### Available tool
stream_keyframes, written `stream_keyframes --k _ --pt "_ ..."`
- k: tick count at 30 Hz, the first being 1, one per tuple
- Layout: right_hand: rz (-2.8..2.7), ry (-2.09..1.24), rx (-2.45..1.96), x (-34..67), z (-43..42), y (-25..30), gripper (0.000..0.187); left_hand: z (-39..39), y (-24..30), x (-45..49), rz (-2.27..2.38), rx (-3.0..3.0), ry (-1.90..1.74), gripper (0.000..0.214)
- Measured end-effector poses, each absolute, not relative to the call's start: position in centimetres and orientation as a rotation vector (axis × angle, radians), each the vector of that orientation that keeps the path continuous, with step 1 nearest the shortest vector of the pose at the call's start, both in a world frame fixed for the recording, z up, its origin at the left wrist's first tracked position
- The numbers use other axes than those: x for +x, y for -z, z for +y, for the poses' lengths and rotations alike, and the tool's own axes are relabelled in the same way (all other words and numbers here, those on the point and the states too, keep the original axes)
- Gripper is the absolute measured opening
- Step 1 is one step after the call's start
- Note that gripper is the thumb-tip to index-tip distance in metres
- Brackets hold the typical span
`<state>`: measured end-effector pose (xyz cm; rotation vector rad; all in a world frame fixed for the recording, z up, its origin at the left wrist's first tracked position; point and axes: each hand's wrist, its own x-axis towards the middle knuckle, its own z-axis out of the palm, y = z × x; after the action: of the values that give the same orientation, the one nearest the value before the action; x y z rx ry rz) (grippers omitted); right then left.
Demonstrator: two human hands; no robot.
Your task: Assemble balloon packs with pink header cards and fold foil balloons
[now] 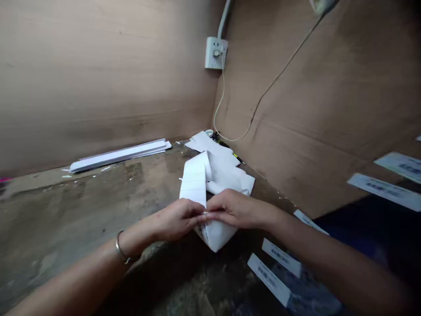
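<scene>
My left hand (179, 218) and my right hand (235, 208) meet in the middle of the view, thumbs and fingertips pinched together. Between them is a white label strip (194, 181), crossed by faint lines and curling over at its far end. A folded white piece (217, 239) hangs below the fingers, with some dark print near the left fingertips. The exact spot where the fingertips grip is partly hidden. Just beyond my right hand lie several loose white strips (226, 169), overlapping in a heap.
A bundle of long white strips (120, 156) lies along the back wall. Printed barcode labels (269, 278) hang at the right edge of the worktop (82, 219). A socket box (216, 52) with a plugged cable (258, 105) is in the wall corner.
</scene>
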<state>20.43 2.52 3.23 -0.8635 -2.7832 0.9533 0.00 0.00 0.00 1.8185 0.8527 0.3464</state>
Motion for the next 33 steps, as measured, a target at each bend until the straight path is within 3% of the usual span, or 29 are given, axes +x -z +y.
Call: stream_keyframes --k 9,16,24,33 --pt "-2.725 -0.571 -0.645 21.0 0.7 -2.1 0.028 0.3 -0.4 0.4 0.740 1.675 -0.304 0.042" --pt "-2.708 -0.792 -0.887 21.3 0.5 -2.4 0.026 -0.3 -0.3 0.3 0.786 1.725 -0.350 0.038" --pt "-2.776 -0.698 -0.860 20.7 0.6 -2.4 0.017 -0.3 0.2 0.2 0.879 1.827 -0.342 0.040" --pt "-2.698 -0.029 -0.526 20.3 -0.1 -0.8 0.025 0.0 1.0 -0.1 0.723 1.535 -0.448 0.038"
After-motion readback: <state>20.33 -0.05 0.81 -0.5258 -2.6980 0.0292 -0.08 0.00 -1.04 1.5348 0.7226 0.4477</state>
